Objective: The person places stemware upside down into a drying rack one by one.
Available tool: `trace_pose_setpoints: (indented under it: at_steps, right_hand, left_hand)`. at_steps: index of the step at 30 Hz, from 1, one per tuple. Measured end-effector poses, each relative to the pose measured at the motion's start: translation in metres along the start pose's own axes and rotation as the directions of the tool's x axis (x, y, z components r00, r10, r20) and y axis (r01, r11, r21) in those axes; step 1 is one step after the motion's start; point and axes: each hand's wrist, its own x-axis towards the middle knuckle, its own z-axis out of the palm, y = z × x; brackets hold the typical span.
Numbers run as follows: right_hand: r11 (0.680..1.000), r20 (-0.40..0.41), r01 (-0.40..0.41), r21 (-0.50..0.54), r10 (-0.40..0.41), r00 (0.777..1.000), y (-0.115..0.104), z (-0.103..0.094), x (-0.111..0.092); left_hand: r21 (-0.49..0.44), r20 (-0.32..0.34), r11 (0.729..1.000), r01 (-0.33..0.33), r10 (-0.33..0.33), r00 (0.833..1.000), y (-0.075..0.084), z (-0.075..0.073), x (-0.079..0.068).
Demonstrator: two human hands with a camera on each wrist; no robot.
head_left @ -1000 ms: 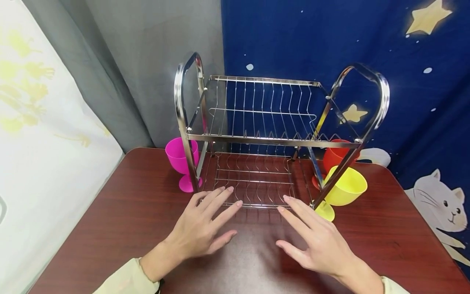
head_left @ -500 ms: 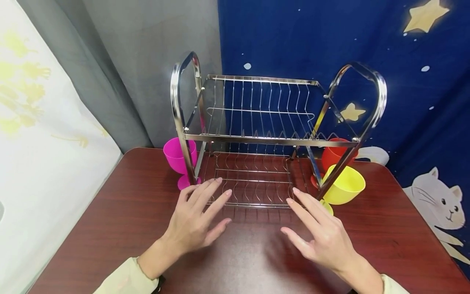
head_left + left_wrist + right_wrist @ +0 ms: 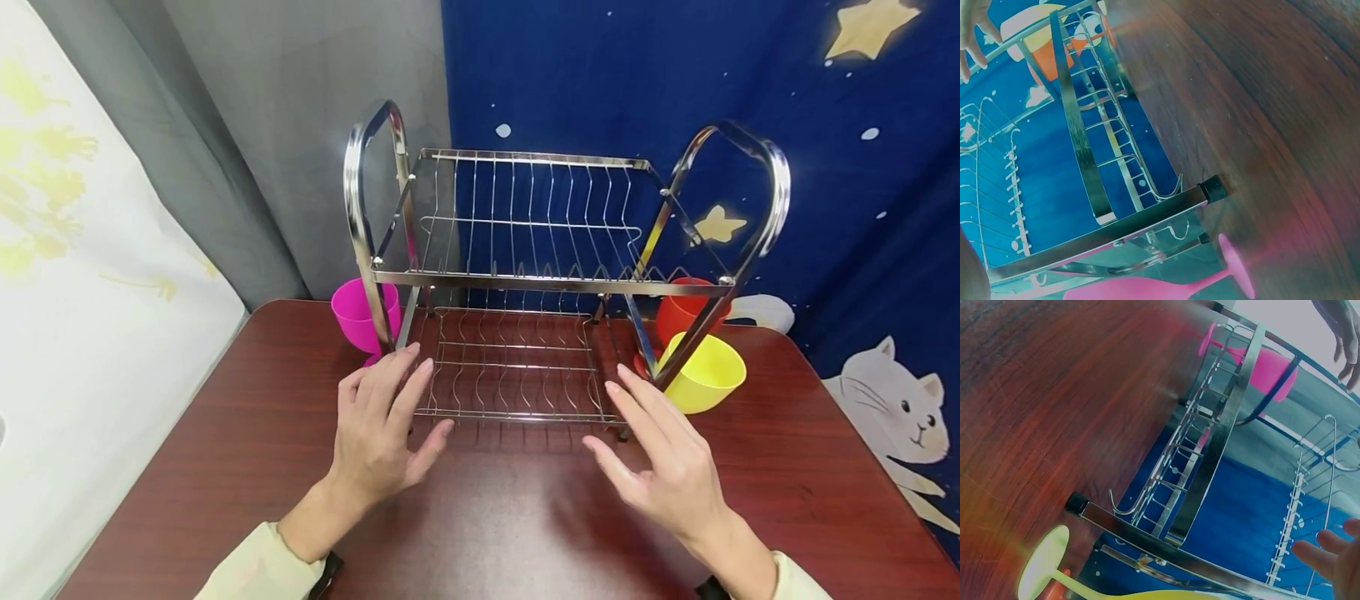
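A two-tier chrome dish rack [image 3: 555,283] stands on the table. In the head view my left hand [image 3: 378,437] is before its lower left front corner, fingers spread and holding nothing. My right hand [image 3: 671,471] is near the lower right front corner, fingers also straight with nothing in them. Whether a fingertip touches the rack, I cannot tell. The right wrist view shows part of the right hand [image 3: 1335,559] at its right edge. A pink goblet [image 3: 356,312] stands left of the rack, its base mostly behind my left fingers. A yellow goblet [image 3: 705,373] stands at the right, its foot hidden by the right hand.
Behind the yellow goblet is a red goblet [image 3: 678,312], partly covered by the rack's leg. The brown wooden table [image 3: 495,533] extends in front of the rack. Behind it hang a grey curtain [image 3: 322,125] and a blue starry curtain [image 3: 555,75].
My hands have moved apart, left hand to the left and right hand to the right, both slightly farther forward toward the rack's front corners. The rack and goblets keep their places on the table.
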Motion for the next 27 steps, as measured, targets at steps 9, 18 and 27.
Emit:
trace_pose_setpoints:
  at_steps: [9, 18, 27]
  right_hand:
    - [0.997, -0.062, -0.068, -0.021, 0.067, 0.996, 0.0036, -0.0024, 0.0038]
    - [0.992, -0.124, -0.120, -0.030, 0.115, 0.986, 0.0015, -0.0039, 0.0067]
    - [0.983, -0.203, -0.184, -0.003, 0.179, 0.963, 0.0061, -0.0072, 0.0055]
  left_hand:
    - [-0.012, -0.068, 0.997, 0.070, -0.070, 0.995, 0.0012, 0.0011, 0.0009]
    - [0.003, -0.163, 0.991, 0.137, -0.135, 0.977, 0.0019, 0.0022, 0.0023]
    - [-0.035, -0.189, 0.963, 0.269, -0.270, 0.944, -0.0005, 0.0044, -0.0012]
